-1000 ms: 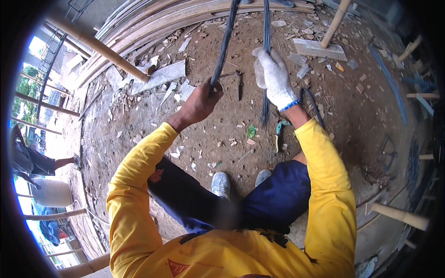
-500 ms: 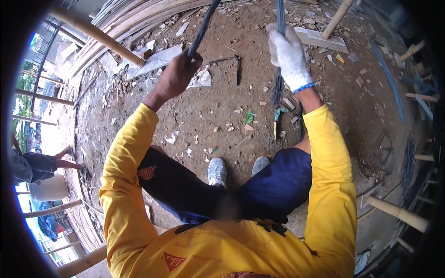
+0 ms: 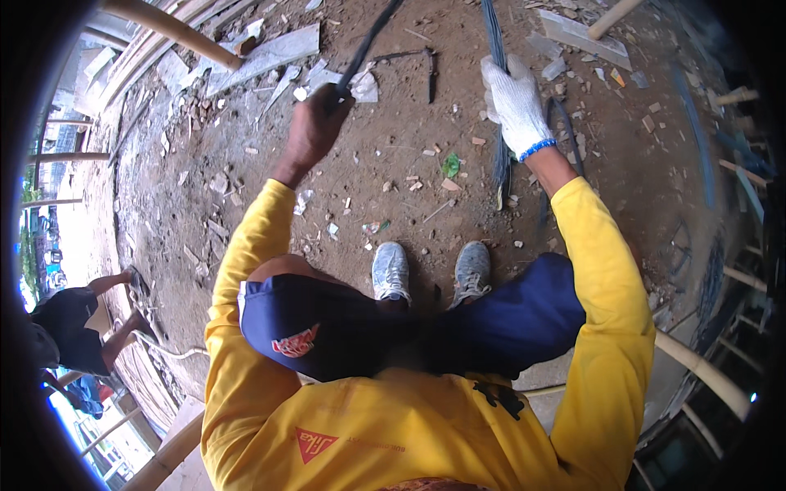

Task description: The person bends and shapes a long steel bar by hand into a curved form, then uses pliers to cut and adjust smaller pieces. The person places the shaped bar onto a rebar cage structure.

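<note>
Littered ground [image 3: 360, 164] below — from afar I see left hand [image 3: 318, 131] gripping a dark bundle [image 3: 366, 43], gloved right hand [image 3: 517, 105] gripping wire strands [image 3: 494, 33], neither laid down.

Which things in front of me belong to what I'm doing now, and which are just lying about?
In use:
- Left wire bundle, held in the bare left hand
- Right wire bundle, held in the gloved right hand

Lying about:
- Green scrap
- Pale board
- Dark angled tool, untouched; possibly for this job
</note>
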Tool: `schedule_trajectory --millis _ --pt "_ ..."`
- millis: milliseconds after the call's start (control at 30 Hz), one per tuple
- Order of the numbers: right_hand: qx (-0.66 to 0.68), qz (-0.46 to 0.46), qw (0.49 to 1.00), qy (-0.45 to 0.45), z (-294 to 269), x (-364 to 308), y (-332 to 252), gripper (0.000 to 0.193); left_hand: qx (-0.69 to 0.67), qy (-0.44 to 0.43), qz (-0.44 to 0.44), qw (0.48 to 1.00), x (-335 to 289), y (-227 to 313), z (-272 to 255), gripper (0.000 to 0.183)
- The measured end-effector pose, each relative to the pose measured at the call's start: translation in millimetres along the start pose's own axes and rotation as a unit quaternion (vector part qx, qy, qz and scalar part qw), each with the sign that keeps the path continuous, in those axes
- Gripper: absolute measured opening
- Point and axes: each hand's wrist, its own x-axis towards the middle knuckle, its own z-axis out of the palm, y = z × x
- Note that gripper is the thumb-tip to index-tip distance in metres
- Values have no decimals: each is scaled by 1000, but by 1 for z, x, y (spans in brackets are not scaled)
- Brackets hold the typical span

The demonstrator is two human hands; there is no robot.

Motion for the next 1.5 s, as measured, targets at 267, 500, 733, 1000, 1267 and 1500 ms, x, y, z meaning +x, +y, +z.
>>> schedule_trajectory --millis 267,500,733,1000,1267,1500 --pt "173 85 977 94 65 -79 151 32 -12 27 -72 997 -90 -76 116 32" --pt "167 337 916 136 51 -140 277 24 18 -165 -190 968 -171 -139 157 35" --pt "160 370 905 133 55 -143 310 20 -64 -49 -354 932 -201 -211 158 39" --pt "195 365 905 100 54 -147 314 24 156 58 -359 918 -192 -282 144 26" --pt "277 331 896 105 52 -154 324 11 45 -72 -273 958 -182 -305 110 32" --pt "350 356 863 77 39 -157 326 18 -551 -113 -371 739 -167 -200 76 10"
